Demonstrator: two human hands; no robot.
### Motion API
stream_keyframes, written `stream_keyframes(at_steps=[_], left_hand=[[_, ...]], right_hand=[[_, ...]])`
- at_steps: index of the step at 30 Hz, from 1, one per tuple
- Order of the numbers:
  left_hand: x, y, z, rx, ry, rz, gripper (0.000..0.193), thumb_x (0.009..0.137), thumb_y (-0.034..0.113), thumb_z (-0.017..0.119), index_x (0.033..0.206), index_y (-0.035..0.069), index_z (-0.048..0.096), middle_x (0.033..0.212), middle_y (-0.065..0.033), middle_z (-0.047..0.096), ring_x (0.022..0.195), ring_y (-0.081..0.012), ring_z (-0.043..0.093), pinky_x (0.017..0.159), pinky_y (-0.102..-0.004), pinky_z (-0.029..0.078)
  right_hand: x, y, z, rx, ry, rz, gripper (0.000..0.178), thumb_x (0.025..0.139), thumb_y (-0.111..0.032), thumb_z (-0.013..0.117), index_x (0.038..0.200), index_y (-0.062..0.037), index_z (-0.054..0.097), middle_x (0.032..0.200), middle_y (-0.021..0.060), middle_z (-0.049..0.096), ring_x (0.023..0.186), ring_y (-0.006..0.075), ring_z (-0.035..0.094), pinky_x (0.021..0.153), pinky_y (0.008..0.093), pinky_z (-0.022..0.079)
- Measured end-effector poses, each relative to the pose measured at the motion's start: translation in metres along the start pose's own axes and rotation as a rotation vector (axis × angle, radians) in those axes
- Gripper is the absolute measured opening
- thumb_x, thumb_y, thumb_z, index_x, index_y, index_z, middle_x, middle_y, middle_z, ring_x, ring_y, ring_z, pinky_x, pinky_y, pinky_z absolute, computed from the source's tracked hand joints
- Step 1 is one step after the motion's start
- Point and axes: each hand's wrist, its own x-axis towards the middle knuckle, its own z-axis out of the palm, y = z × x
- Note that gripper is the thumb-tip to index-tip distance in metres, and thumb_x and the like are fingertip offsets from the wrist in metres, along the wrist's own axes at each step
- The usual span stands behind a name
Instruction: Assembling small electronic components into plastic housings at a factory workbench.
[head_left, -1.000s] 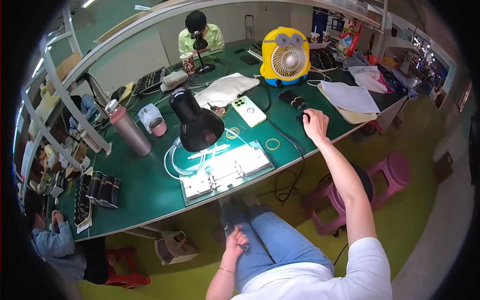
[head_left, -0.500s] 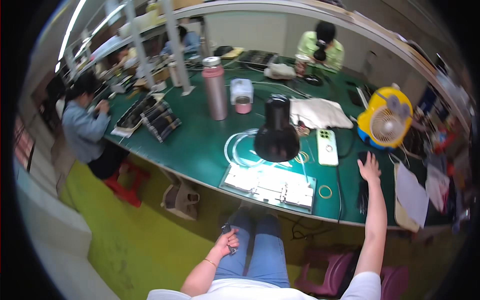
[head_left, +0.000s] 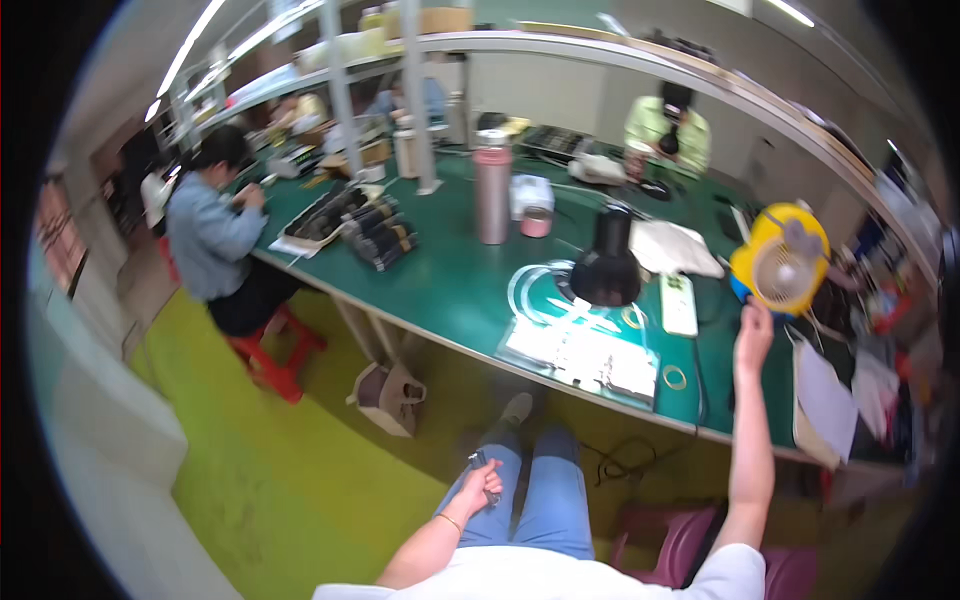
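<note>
Over my thigh, my left hand [head_left: 481, 484] is closed around a small dark, shiny, elongated object [head_left: 477, 461], whose ends stick out above and below the fingers. My right arm reaches across the table, and my right hand [head_left: 753, 340] is at the lower edge of a yellow and blue character-shaped fan [head_left: 787, 262]. Its fingers are curled together; whatever they hold is hidden. Brightly lit under a black desk lamp [head_left: 606, 262] lies a flat metal fixture [head_left: 580, 362], with coils of clear tubing [head_left: 522, 292] behind it.
On the green table [head_left: 440, 290] stand a pink-silver flask [head_left: 492, 195] and a pink-lidded jar [head_left: 536, 221]. A phone [head_left: 678, 305], yellow ring [head_left: 674, 377] and white cloth [head_left: 672, 248] lie nearby. One person [head_left: 215, 225] sits left, another [head_left: 668, 130] opposite. Papers [head_left: 825, 395] lie right.
My right hand has moved from a dark thing on the table to the fan's lower edge, its fingers now curled. The view has shifted; my left hand keeps its hold.
</note>
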Motion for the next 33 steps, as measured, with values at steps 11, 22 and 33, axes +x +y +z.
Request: stream_keyframes(at_steps=[11,22,33], left_hand=[[-0.062,-0.015,0.148,-0.075,-0.278,0.189,0.016,0.091,0.017,0.04,0.091,0.004,0.049,0.053,0.002,0.029,0.045,-0.0091,0.029,0.047,-0.0236,0.03],[-0.062,0.007,0.098,0.157,-0.734,-0.327,0.016,0.088,0.014,0.044,0.082,0.0,0.047,0.054,0.0003,0.033,0.047,-0.0102,0.032,0.047,-0.0242,0.03],[-0.074,-0.003,0.136,1.018,-0.329,0.051,0.01,0.08,0.002,0.053,0.089,-0.002,0.05,0.085,-0.0077,0.057,0.075,-0.013,0.055,0.067,-0.0251,0.045]], right_hand=[[-0.385,-0.078,0.059,1.62,-0.43,1.389,0.031,0.088,-0.032,0.038,0.089,-0.0064,0.056,0.084,0.0013,0.054,0.077,0.0112,0.051,0.07,0.0261,0.04],[-0.292,-0.166,0.022,0.967,-0.888,1.434,0.034,0.089,-0.031,0.039,0.072,-0.0066,0.055,0.069,0.0006,0.053,0.073,0.0097,0.048,0.068,0.0246,0.04],[-0.298,-0.12,0.041,0.712,-0.992,1.41,0.038,0.085,-0.038,0.049,0.092,-0.0019,0.059,0.08,0.006,0.058,0.08,0.0112,0.054,0.074,0.028,0.044]])
